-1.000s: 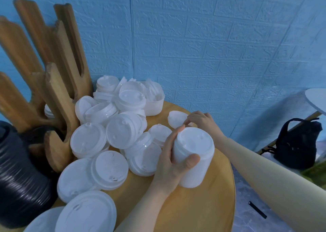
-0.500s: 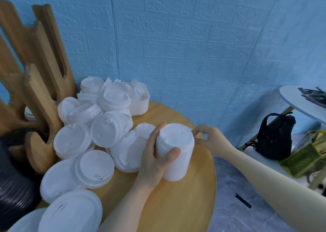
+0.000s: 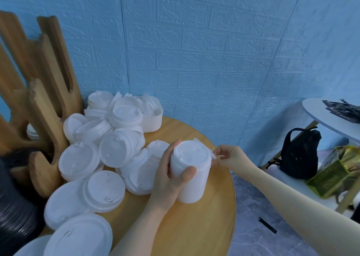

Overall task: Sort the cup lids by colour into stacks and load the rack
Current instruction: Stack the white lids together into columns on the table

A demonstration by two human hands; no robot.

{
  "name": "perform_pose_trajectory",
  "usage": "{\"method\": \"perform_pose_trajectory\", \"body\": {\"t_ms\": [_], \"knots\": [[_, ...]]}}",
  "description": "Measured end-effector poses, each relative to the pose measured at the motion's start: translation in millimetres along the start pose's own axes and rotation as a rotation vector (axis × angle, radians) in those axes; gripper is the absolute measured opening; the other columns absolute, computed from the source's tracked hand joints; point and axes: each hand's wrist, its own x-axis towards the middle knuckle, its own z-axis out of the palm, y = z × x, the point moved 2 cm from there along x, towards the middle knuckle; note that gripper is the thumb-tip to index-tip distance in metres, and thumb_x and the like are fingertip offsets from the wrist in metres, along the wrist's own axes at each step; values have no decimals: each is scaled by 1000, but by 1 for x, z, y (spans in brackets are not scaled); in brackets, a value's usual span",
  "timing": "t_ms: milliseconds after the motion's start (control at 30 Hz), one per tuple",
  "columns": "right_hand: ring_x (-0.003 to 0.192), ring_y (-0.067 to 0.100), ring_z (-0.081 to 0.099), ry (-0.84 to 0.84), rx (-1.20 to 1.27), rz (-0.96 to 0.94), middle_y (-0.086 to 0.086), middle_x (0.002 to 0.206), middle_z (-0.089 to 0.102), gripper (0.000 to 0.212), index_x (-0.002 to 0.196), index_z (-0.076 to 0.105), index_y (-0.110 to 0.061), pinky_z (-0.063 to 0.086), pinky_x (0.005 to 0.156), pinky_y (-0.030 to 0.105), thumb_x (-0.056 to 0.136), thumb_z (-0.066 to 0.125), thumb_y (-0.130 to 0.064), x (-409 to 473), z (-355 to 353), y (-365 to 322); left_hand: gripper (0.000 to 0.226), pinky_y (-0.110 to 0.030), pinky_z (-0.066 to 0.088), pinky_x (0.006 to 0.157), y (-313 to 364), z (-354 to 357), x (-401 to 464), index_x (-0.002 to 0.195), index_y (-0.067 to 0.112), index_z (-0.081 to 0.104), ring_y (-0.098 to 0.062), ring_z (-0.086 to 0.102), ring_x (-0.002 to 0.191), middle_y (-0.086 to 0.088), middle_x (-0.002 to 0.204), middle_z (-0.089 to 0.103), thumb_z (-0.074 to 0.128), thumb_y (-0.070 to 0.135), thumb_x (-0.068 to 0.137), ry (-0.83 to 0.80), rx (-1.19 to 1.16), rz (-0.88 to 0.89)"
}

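Head view: your left hand [image 3: 171, 179] is still wrapping its grip round the white lid stack [image 3: 191, 170] standing on the worktop [image 3: 194, 226]. Your right hand [image 3: 230, 156], off the far edge now, is pinching a single lid [image 3: 213, 154] at the stack's rim, likely adding it; the rack [image 3: 44, 119] is waiting at left.

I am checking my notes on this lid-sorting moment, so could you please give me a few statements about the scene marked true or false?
1. The left hand grips a tall stack of white lids. True.
2. The right hand rests flat on the table. False: it is raised beside the stack's top, pinching a small white lid.
3. The held stack stands on the round wooden table. True.
4. The loose lids left of the stack are black. False: that pile of lids is white.
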Motion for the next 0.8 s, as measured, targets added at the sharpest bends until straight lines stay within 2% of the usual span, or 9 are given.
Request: {"method": "perform_pose_trajectory", "body": {"t_ms": [133,233,300,367,433,500,567,667,800], "knots": [[68,12,63,70,206,-11,3,73,69,16,77,63,-5,51,74,23,77,74,6,-2,-8,-13,79,-4,43,86,-1,0,0,132,42,47,16,52,116,43,125,54,72,56,59,-4,-5,-5],[72,13,66,169,410,5,3,77,72,9,86,61,-9,54,81,25,86,66,-1,-1,-16,-25,79,-5,43,87,-3,-1,0,132,44,46,15,53,116,40,125,55,73,57,59,-4,-4,-13],[72,15,67,152,638,46,3,79,72,7,93,59,-10,58,79,28,88,62,-7,-1,-19,-36,78,-5,43,87,-4,-2,0,132,46,46,14,52,117,40,125,55,73,58,59,-9,-7,-20],[72,15,67,90,822,70,4,84,70,17,99,59,-11,59,74,28,82,61,-14,-2,-20,-47,79,-5,43,87,-4,-2,0,132,49,45,15,52,118,39,126,55,73,58,59,-14,-17,-30],[71,15,67,25,878,92,5,85,69,22,100,60,-10,59,68,26,80,60,-18,-3,-19,-56,84,-2,41,87,-2,-1,-1,134,52,38,20,49,118,44,125,54,74,57,59,-23,-42,-35],[71,17,65,-25,791,123,6,84,67,21,102,62,-7,58,66,27,86,56,-17,-4,-15,-61,90,2,38,85,0,0,-1,137,54,26,29,43,115,57,118,46,73,54,60,-43,-54,-30],[67,19,58,-54,640,147,8,81,62,22,108,63,-2,54,58,26,94,51,-15,-4,-10,-64,93,3,37,85,1,0,0,138,55,20,31,42,114,61,115,42,72,53,61,-62,-58,-35],[57,16,45,-85,341,147,5,71,53,25,111,67,-2,40,46,22,99,49,-13,-7,0,-67,93,-1,40,88,-1,0,0,140,55,21,25,44,119,56,122,44,73,51,63,-73,-56,-37],[45,10,37,-78,-67,26,-4,55,47,30,87,73,-24,31,44,17,98,48,-11,-17,17,-80,90,-10,43,94,-4,-1,0,140,57,27,13,48,125,35,137,48,75,51,64,-58,-41,-39]]}}
